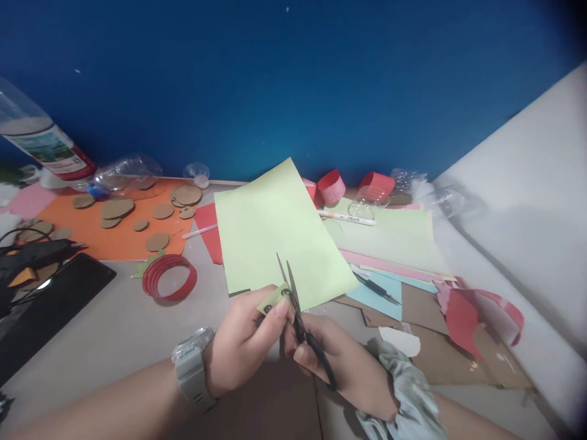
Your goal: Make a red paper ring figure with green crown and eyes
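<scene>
Well, the left hand (241, 342) pinches a small green paper strip (274, 298) with dark marks, just below the frame's centre, and the right hand (348, 370) grips black-handled scissors (299, 315), blades parted close by the left thumb; a slip could nick skin or spoil a mark. Behind the tips, mid-frame, a stray snip might catch the pale green sheet (273, 229).

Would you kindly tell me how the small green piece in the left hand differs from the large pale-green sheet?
Size: the small green piece is far smaller than the pale-green sheet.
Marking: the small green piece bears dark round marks, while the visible face of the pale-green sheet looks plain.
Support: the left hand pinches the small green piece; the pale-green sheet lies on the desk.
Both are greenish.
</scene>
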The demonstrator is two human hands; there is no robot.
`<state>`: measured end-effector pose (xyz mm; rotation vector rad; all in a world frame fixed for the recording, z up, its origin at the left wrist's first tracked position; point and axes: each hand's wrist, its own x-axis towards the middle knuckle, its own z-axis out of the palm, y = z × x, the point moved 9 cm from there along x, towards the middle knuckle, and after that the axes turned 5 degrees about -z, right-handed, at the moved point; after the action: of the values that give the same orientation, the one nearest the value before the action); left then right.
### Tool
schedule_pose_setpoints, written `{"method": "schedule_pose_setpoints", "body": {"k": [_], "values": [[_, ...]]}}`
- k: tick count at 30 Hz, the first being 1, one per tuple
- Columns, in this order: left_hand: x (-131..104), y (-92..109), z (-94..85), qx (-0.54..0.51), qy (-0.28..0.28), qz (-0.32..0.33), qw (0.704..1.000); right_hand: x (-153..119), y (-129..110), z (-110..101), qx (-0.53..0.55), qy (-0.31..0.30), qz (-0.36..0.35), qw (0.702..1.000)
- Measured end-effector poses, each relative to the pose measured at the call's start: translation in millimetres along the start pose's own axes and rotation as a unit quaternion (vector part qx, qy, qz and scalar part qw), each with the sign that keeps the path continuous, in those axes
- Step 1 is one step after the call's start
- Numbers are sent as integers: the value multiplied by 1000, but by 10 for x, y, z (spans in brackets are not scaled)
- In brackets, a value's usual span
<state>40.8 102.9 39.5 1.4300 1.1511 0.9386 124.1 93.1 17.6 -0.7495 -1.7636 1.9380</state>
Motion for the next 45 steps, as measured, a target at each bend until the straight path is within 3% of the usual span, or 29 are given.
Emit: {"method": "schedule_pose_setpoints", "body": {"k": [15, 26, 34, 45], "values": [[-13, 33, -8, -13, -12, 13, 1000, -20, 22, -18, -22, 2, 12, 1000], [-21, -33, -13, -87, 2, -4, 996, -24, 50, -28, -3, 13, 24, 1000], [-10, -71, -30, -81, 2, -14, 997, -25, 17, -31, -9, 12, 7, 1000], [-22, -17, -58, -61, 11, 11, 998, -34, 63, -30, -12, 14, 47, 999]]}}
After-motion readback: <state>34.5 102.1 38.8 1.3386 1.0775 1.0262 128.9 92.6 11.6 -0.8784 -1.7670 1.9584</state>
